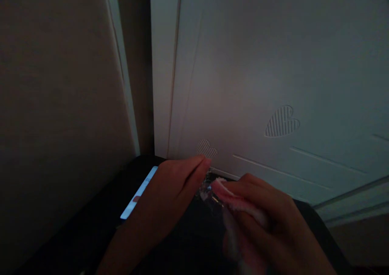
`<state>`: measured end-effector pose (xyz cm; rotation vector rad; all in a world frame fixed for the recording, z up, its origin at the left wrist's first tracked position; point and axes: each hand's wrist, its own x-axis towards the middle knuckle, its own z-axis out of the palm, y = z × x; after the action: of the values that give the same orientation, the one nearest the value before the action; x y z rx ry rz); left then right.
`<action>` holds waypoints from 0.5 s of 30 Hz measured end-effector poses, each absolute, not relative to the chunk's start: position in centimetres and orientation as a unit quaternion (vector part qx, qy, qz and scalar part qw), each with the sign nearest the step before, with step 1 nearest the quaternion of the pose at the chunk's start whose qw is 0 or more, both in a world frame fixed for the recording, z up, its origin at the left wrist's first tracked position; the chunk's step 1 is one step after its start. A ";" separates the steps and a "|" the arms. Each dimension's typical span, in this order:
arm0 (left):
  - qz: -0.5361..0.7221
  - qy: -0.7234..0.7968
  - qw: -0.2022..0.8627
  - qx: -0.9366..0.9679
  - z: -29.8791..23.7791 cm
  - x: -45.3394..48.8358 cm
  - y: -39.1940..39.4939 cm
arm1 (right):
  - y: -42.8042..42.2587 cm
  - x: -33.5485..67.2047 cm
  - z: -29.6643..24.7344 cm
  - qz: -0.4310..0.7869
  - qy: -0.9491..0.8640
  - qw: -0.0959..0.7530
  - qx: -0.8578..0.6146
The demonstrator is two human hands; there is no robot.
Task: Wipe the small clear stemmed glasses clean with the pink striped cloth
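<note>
The scene is very dim. My left hand [176, 184] reaches in from the lower left with its fingers pinched together on a small shiny crinkled thing [206, 190], perhaps clear wrapping. My right hand [267, 218] comes from the lower right and is closed on a pink and white soft item [240, 204], with its tip touching the shiny thing. Both hands meet above a dark surface [100, 226]. What the shiny thing is I cannot make out.
A lit phone screen [138, 196] lies on the dark surface just left of my left hand. Behind stands a white panel [273, 64] with two striped heart shapes [282, 122]. A beige wall [54, 105] fills the left side.
</note>
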<state>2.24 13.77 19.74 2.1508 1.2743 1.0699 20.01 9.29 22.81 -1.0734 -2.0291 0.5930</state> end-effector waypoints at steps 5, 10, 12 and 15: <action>0.430 0.453 0.231 0.746 20.4 2.4 13.3 | 9.3 20.9 22.9 0.226 -0.791 0.321 -0.469; 0.439 0.464 0.265 0.722 20.7 2.6 12.7 | 9.1 20.9 22.9 0.212 -0.780 0.336 -0.483; 0.419 0.469 0.293 0.720 20.7 2.8 12.6 | 8.9 20.7 23.0 0.210 -0.767 0.345 -0.498; 0.400 0.469 0.320 0.720 20.7 2.9 12.4 | 8.7 20.5 23.0 0.207 -0.738 0.382 -0.516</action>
<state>2.91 12.43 20.75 1.8914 1.2323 1.0502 20.47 8.73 23.02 -1.3163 -1.8842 0.5271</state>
